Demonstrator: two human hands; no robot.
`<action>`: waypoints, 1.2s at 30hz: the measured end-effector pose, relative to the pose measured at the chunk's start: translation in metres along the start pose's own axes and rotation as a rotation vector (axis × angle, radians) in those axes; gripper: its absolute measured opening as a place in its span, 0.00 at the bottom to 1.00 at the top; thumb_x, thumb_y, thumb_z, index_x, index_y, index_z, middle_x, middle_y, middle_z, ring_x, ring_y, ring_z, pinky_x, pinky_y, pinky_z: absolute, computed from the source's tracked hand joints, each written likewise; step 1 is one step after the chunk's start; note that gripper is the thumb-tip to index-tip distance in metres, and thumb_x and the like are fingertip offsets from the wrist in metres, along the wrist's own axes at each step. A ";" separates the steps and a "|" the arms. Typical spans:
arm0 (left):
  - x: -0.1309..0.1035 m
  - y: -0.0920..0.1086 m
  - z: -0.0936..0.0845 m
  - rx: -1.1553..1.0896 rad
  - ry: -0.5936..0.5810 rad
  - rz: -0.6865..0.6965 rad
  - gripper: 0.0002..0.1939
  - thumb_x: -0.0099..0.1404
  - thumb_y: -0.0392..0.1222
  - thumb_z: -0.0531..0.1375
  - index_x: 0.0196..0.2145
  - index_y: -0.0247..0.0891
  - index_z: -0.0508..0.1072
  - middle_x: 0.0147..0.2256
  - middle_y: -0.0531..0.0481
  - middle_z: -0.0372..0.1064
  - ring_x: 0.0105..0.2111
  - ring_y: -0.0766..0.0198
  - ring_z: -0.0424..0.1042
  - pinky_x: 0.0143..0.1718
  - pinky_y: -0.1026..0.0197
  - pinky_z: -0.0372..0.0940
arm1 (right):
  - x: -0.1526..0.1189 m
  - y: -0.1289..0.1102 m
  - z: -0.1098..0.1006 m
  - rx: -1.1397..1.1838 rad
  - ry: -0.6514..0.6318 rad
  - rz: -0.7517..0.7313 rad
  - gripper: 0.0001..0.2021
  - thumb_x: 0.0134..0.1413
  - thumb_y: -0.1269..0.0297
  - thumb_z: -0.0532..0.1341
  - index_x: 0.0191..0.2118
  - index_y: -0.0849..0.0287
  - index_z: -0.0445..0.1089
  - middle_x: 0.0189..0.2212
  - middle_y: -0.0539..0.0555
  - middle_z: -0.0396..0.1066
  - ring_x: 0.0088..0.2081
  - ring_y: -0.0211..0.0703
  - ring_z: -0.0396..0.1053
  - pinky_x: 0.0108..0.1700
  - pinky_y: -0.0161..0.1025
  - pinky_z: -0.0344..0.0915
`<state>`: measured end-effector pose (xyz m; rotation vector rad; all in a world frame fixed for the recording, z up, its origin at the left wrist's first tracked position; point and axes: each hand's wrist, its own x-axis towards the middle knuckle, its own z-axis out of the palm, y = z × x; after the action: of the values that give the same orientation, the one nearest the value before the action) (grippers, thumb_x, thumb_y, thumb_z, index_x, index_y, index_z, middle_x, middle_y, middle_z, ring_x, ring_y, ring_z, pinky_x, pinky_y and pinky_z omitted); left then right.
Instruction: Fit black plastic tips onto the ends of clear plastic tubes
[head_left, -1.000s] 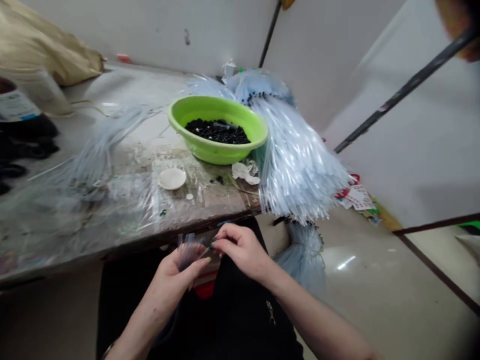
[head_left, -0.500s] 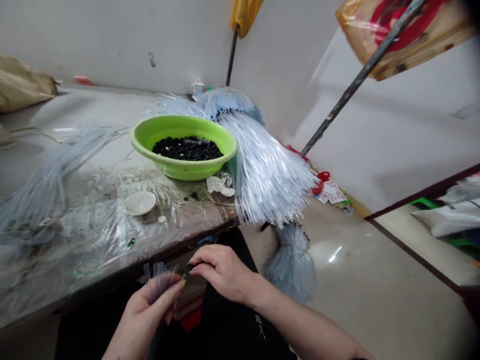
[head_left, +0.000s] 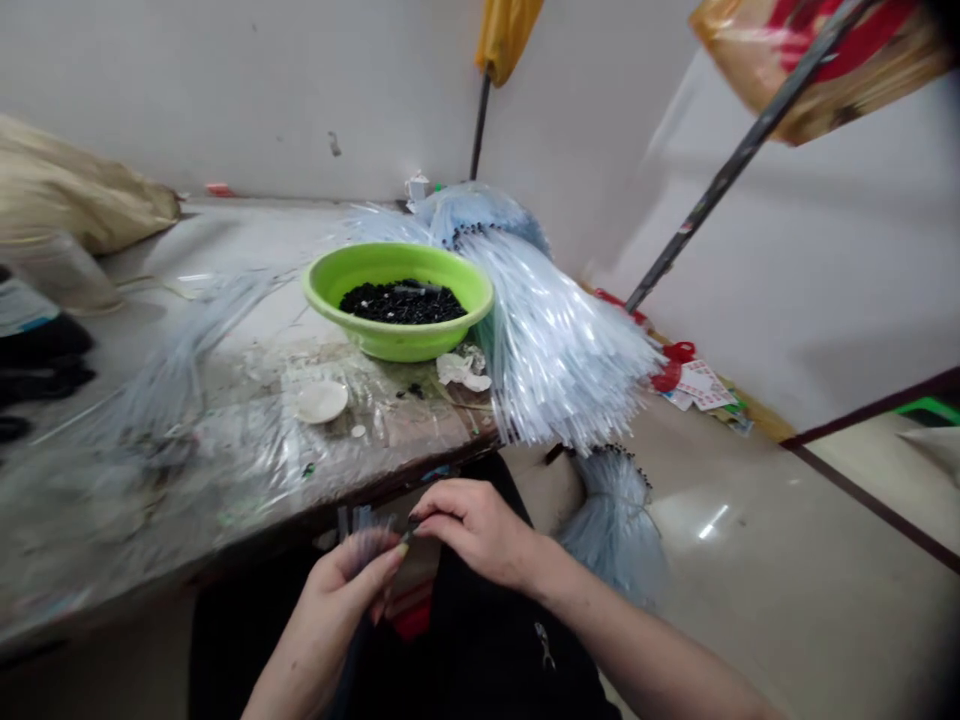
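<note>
Just off the near edge of the surface (head_left: pixel 262 228), toward its right end, a bunch of clear tubes (head_left: pixel 362 522) is clasped by the left grip (head_left: pixel 345 582), fingers wrapped round it; the blurred tube ends are pointed upward, long axes near upright. By the right grip (head_left: pixel 476 532), thumb and forefinger together, a small dark piece (head_left: pixel 410 531) is pinched, slanted up to the right beside the left thumb. Near the right edge, black pieces (head_left: pixel 401 303) are held in a green bowl (head_left: pixel 409 345).
</note>
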<state>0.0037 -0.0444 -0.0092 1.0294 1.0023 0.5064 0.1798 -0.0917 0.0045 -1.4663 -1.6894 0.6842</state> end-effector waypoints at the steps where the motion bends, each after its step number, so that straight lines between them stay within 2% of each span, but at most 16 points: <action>1: -0.001 0.002 0.000 0.003 -0.013 0.009 0.15 0.48 0.47 0.68 0.28 0.32 0.74 0.17 0.56 0.63 0.17 0.72 0.57 0.19 0.68 0.53 | -0.001 0.000 -0.001 0.020 0.005 0.000 0.04 0.56 0.70 0.60 0.33 0.59 0.73 0.32 0.52 0.74 0.36 0.38 0.71 0.41 0.33 0.64; 9: -0.007 0.003 0.003 -0.005 -0.077 0.061 0.09 0.56 0.42 0.64 0.29 0.33 0.73 0.18 0.57 0.62 0.17 0.72 0.56 0.20 0.68 0.52 | -0.007 -0.002 -0.006 0.040 -0.012 -0.011 0.05 0.58 0.68 0.59 0.33 0.58 0.71 0.31 0.52 0.73 0.34 0.39 0.70 0.40 0.36 0.65; 25: -0.006 0.002 0.004 -0.108 -0.124 0.030 0.06 0.55 0.39 0.62 0.25 0.34 0.71 0.15 0.58 0.58 0.16 0.74 0.53 0.20 0.68 0.50 | -0.015 -0.004 0.005 -0.004 0.012 0.046 0.07 0.57 0.69 0.58 0.28 0.57 0.67 0.26 0.50 0.70 0.30 0.38 0.68 0.35 0.35 0.62; 36: -0.003 -0.005 0.006 -0.148 -0.126 0.022 0.07 0.55 0.39 0.63 0.24 0.34 0.70 0.16 0.58 0.58 0.16 0.74 0.54 0.19 0.68 0.51 | -0.017 0.003 0.010 0.089 0.022 0.129 0.06 0.55 0.69 0.58 0.28 0.58 0.69 0.26 0.49 0.70 0.29 0.38 0.68 0.35 0.35 0.62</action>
<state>0.0070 -0.0513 -0.0115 0.9293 0.8310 0.5193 0.1740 -0.1064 -0.0069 -1.5238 -1.5376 0.8004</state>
